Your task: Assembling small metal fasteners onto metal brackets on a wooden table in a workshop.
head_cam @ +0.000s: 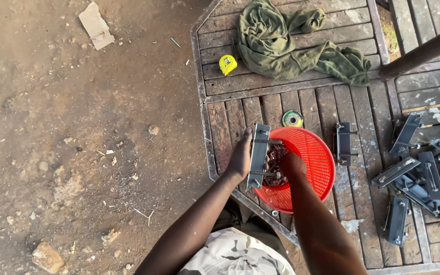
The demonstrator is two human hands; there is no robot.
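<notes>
Steel bracket [258, 155], clamped in the left hand [240, 160] mid-frame, risked tipping the red basket [317, 158] (right hand [292, 165] buried inside, grip unclear).

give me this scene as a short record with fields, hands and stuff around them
left hand: holds a grey metal bracket upright over the basket rim
right hand: reaching inside the red basket, among small metal parts
surface: worn wooden table
nearby: more brackets, yellow tape measure, green cloth, disc
</notes>
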